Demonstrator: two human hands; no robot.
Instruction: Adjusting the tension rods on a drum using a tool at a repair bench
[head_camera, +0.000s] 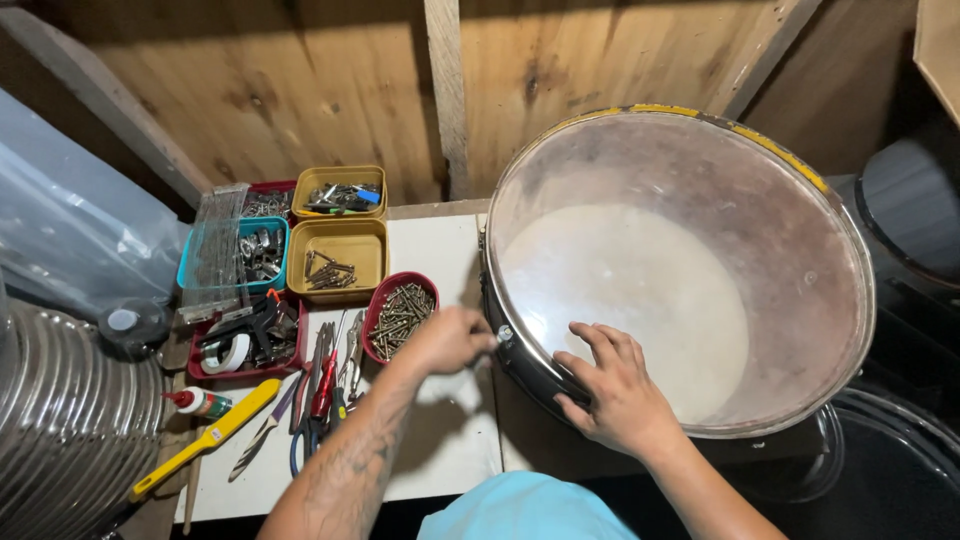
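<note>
The drum (680, 270) lies tilted on the white bench (440, 450), right of centre, its worn translucent head facing up inside a metal hoop. The left hand (450, 340) is at the hoop's near-left edge, fingers pressed together on a small lug (505, 333). The right hand (620, 390) rests on the rim and head, fingers spread.

Left of the drum:
- red oval tray (400, 318) of screws, just beside the left hand;
- two yellow tubs (338, 245) and a teal tub (250, 255) with metal parts;
- pliers (322, 395) and a yellow-handled tool (205, 440) lying flat;
- glue bottle (200, 402).

A ribbed metal duct (60, 420) stands at far left. Plywood wall behind.
</note>
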